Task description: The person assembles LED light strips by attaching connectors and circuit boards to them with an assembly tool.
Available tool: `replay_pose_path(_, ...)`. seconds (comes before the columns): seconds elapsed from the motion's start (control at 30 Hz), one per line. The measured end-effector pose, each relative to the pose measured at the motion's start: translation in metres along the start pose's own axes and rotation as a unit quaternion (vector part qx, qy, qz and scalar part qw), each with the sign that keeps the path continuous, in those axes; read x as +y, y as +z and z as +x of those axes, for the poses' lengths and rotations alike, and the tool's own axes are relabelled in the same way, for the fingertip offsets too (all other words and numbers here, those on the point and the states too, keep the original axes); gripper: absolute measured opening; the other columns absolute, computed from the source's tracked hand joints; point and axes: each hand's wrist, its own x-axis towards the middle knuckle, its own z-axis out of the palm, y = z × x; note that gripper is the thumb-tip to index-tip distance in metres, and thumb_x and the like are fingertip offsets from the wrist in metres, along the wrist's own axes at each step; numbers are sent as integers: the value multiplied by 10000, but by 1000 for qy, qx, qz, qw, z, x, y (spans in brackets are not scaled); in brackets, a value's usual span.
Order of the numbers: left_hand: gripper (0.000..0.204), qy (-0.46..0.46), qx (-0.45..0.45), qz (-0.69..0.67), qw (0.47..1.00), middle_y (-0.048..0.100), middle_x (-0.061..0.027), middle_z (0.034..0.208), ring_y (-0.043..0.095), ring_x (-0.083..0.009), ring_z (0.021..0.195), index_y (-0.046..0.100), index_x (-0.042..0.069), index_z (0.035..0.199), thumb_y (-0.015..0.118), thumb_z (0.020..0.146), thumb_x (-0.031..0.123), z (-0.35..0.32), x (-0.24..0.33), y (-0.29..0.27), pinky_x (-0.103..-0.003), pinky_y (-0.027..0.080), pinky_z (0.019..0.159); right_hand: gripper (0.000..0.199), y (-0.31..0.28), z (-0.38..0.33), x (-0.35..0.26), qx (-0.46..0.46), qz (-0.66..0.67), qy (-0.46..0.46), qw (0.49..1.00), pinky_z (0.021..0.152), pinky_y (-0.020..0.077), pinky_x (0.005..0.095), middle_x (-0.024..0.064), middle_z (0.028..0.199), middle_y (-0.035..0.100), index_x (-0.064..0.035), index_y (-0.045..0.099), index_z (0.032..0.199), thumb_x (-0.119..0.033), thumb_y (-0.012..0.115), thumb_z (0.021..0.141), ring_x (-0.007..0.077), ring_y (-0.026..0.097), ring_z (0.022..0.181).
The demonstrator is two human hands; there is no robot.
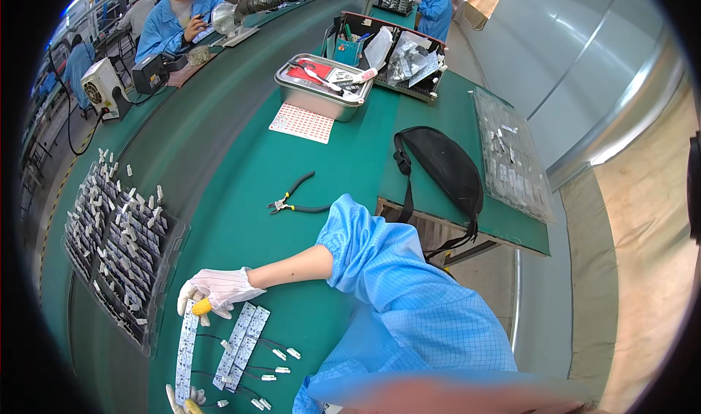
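A long white circuit board strip (pixel 186 352) spans between my two gloved hands, at the lower left. My right hand (pixel 219 291), in a white striped glove with a yellow fingertip cover, pinches its far end. Cut off by the lower edge, my left hand (pixel 184 401) grips the near end, also gloved with a yellow fingertip cover. Beside the held board, on the green table (pixel 292 315), lie two more white board strips (pixel 241 345), side by side. Black wires with white connectors (pixel 281 354) trail from the boards to the right.
A clear tray (pixel 164 297) packed with wired boards stands at the left. Cutting pliers (pixel 292 201) lie on the table beyond my arm. Farther off are a metal box (pixel 321 96), a red-dotted sheet (pixel 303 123), a black bag (pixel 442 169) and a plastic-covered stack (pixel 511 151). A co-worker (pixel 175 20) sits across.
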Motion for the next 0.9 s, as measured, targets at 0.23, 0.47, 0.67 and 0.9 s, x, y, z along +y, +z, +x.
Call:
replay_pose_path(0.23, 419, 2, -4, -6, 1000, 528, -188, 1162, 548, -274, 1007, 417, 61, 1332, 449, 931, 177, 1, -1, 3, -359, 452, 881, 318, 0, 2, 3, 1, 3, -9, 1000, 331, 389, 212, 116, 764, 674, 3, 545, 1093, -132, 556, 806, 126, 568, 403)
replay_pose_path(0.47, 419, 5, -9, -12, 1000, 530, -190, 1158, 549, -274, 1003, 416, 57, 1331, 451, 931, 176, 2, -2, 6, -358, 453, 876, 309, 0, 0, 0, 10, -11, -10, 1000, 311, 375, 209, 122, 747, 675, 7, 551, 1080, -114, 549, 796, 131, 573, 400)
replay_pose_path(0.67, 420, 6, -9, -15, 1000, 532, -191, 1155, 551, -273, 999, 416, 55, 1330, 452, 930, 175, 3, -4, 5, -356, 455, 872, 307, 0, 1, 0, 8, -9, -14, 1000, 307, 372, 207, 123, 736, 674, 7, 553, 1079, -109, 543, 796, 132, 574, 399)
replay_pose_path(0.9, 420, 2, -8, -17, 1000, 534, -192, 1152, 553, -273, 994, 415, 51, 1329, 454, 929, 173, 2, -8, 3, -354, 457, 867, 318, 0, 1, 0, 3, -7, -3, 1000, 327, 392, 215, 116, 759, 675, 6, 548, 1090, -128, 545, 801, 128, 574, 407)
